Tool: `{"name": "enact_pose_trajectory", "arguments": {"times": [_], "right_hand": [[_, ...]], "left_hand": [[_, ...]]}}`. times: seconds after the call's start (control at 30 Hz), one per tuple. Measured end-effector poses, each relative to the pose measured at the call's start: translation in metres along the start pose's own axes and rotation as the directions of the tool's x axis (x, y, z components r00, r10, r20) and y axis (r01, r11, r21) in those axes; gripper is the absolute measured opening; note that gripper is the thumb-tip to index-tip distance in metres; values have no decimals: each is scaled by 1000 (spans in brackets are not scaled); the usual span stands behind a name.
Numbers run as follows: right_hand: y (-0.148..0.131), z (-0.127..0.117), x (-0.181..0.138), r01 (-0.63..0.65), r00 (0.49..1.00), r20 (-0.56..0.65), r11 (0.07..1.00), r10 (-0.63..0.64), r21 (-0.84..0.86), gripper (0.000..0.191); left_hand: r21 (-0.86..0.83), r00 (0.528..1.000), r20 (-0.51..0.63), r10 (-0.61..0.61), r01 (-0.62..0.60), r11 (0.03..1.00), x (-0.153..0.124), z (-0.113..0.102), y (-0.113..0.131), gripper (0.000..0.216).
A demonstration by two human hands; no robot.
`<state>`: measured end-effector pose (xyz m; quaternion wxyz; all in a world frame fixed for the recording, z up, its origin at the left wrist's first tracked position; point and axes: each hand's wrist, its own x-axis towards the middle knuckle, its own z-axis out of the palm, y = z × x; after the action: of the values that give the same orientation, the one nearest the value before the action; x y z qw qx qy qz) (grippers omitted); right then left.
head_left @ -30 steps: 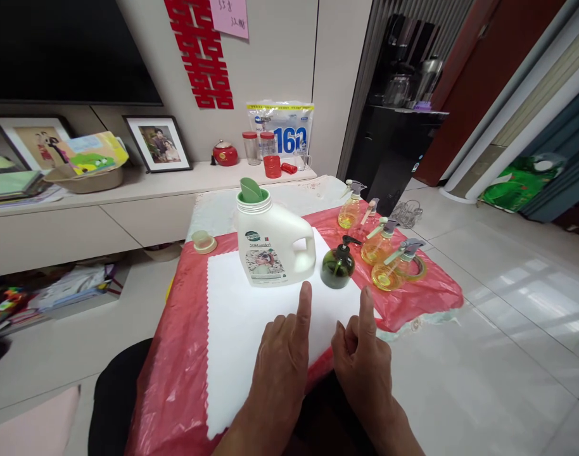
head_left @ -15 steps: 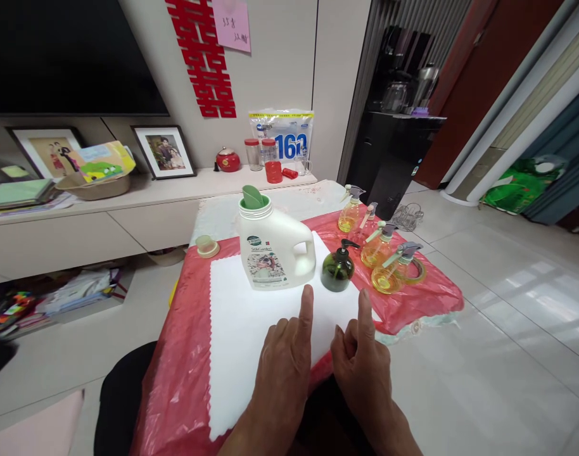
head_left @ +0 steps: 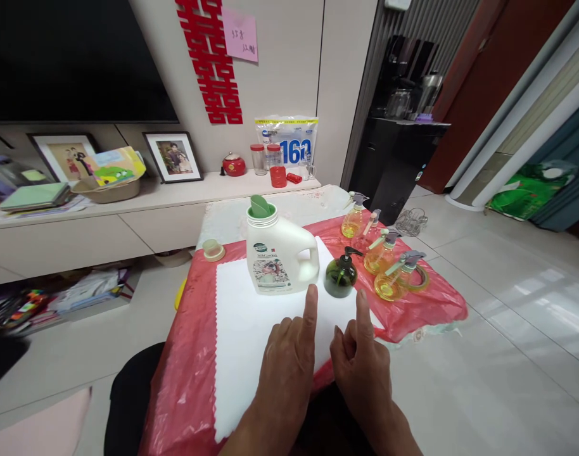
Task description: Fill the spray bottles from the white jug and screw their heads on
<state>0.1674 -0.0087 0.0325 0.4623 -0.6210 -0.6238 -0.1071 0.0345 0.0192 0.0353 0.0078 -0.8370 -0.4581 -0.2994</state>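
My left hand [head_left: 287, 361] points forward over the white sheet [head_left: 242, 342], its index finger stretched out and the other fingers curled. My right hand [head_left: 363, 364] has its index finger out too, apart from its bent fingers and thumb. Neither shows anything held. Beyond the left fingertip stands a white detergent jug [head_left: 280, 263], uncapped, with a green spout [head_left: 260, 206] at its mouth. A dark green pump bottle [head_left: 340, 277] stands just past the fingertips, right of the jug. Both containers are upright, and I see no touch between them and my hands.
Several clear pump bottles with yellow liquid, one in front [head_left: 391, 283], stand on the red plastic cover [head_left: 185, 386] at right, near a tape roll [head_left: 419, 278]. A translucent cap [head_left: 213, 250] lies at left. Behind is a cabinet [head_left: 161, 221]; a black stool [head_left: 132, 399] is at lower left.
The view has shifted slightly, so the table and things on it appear a little lower and to the right. Both hands keep their pointing pose.
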Motion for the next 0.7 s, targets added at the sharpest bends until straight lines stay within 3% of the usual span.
{"name": "enact_pose_trajectory", "arguments": {"times": [0.27,0.37,0.43,0.47,0.53,0.63,0.7], "right_hand": [[-5,0,2,-30,998,55,998,27,62,71],[18,7,0,-162,984,101,979,150,121,58],[45,17,2,-316,947,120,937,300,152,53],[60,24,4,-397,917,118,900,382,177,58],[89,39,10,-518,855,137,829,500,210,87],[117,66,21,-544,838,209,796,503,266,123],[124,81,27,-542,839,235,791,490,283,131]], "left_hand": [[-20,1000,24,-9,9,1000,9,-6,-4,88],[43,999,43,-12,10,999,-1,4,-16,86],[121,998,65,-1,-7,993,-14,12,-29,76],[148,996,87,-5,-8,989,-22,16,-35,67],[149,987,155,-36,13,989,-37,22,-47,57],[113,969,238,-69,43,993,-55,26,-59,54],[72,964,260,-57,40,997,-62,26,-64,55]]}}
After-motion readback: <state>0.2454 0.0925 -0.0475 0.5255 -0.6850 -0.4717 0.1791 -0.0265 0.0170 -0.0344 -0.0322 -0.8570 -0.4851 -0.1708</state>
